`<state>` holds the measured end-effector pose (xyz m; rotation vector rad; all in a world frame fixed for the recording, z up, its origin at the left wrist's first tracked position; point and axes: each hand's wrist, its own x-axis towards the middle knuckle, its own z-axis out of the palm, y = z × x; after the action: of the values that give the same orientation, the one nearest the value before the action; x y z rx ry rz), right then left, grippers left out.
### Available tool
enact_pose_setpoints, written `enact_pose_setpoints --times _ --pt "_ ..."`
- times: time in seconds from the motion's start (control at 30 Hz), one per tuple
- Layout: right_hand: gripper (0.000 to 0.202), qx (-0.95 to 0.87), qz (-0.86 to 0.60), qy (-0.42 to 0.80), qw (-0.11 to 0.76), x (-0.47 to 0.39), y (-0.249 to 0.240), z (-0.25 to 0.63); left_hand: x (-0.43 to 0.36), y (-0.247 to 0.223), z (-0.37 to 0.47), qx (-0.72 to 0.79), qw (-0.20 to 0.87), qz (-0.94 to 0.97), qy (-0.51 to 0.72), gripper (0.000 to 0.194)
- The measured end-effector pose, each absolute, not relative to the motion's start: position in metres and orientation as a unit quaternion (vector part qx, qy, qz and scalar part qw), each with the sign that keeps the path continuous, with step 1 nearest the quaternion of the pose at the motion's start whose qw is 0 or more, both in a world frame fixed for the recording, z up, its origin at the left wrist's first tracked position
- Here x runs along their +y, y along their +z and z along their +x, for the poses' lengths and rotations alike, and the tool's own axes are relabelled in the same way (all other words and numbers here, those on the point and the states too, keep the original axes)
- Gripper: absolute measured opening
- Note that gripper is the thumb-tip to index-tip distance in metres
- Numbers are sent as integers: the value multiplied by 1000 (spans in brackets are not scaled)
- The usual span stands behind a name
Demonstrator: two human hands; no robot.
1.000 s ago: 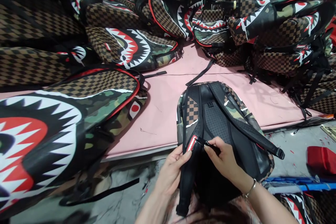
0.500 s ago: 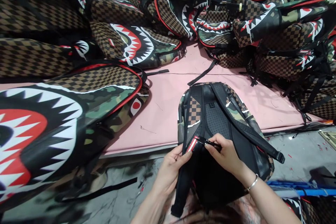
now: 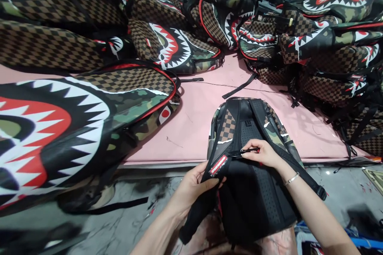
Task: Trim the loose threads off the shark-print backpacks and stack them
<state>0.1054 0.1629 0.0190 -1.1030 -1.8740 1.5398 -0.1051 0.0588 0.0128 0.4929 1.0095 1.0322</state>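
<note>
A backpack (image 3: 248, 199) leans against the table's front edge, its black padded back and shoulder straps facing me. My left hand (image 3: 194, 187) is closed on the left shoulder strap (image 3: 191, 223), thumb on top, just below a red and white label (image 3: 219, 166). Between the fingers and thumb of my right hand (image 3: 263, 154) are small black thread snips (image 3: 236, 153). Their pointed tip lies close to the upper end of the label; whether it touches the strap I cannot tell. The right shoulder strap (image 3: 309, 181) hangs loose to the right.
On the pink-topped table (image 3: 191, 127) a large shark-mouth backpack (image 3: 89, 115) lies at the left. Piles of checkered and camouflage backpacks (image 3: 176, 48) stand at the back and right (image 3: 332, 83). Below is a grey marbled floor (image 3: 128, 223); blue bars (image 3: 365, 243) show at lower right.
My right hand has drawn the snips up and to the right, away from the label. More of the label shows now, and the left hand still holds the strap. The view has shifted slightly.
</note>
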Motion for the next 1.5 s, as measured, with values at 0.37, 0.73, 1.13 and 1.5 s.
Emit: enact_pose_setpoints --times 0.37,0.73,1.13,1.5 --pt "27 -720 -320 600 136 201 39 91 67 2 -126 426 720 347 425 29" --pt "21 -784 -278 545 106 203 42 77 67 0 -128 404 730 335 437 37" --pt "26 -783 -270 558 54 211 55 76 68 21 -128 415 687 410 433 26" --pt "27 -888 -190 418 7 194 73 53 70 30 -125 458 607 494 422 23"
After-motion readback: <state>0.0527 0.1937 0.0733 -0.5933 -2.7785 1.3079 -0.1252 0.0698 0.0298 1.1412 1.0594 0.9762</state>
